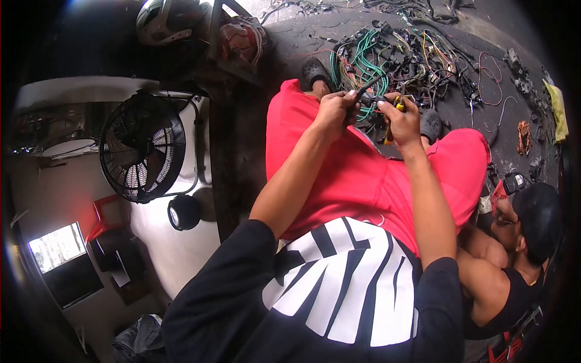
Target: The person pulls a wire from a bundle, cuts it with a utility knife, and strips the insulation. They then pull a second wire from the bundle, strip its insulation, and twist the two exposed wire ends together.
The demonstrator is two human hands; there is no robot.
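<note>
In the head view, my left hand [336,112] is closed around a dark wire bundle [367,88], whose black end sticks up past my thumb. My right hand [403,123] grips a yellow-and-black hand tool [388,134]; its exact kind is partly hidden by my fingers. My right thumb presses near the same bundle, between the two hands. Just beyond them lies a tangled heap of wiring harness [417,60], with green wires [365,48] and black connectors on the floor.
Beside me on the right sits another person [499,260] in a black cap. Stripped wires and scraps lie along the floor [302,39], with a yellow bag [555,112] at far right. A large fan [143,147], a helmet [169,21] and a metal stand [236,75] are on the left.
</note>
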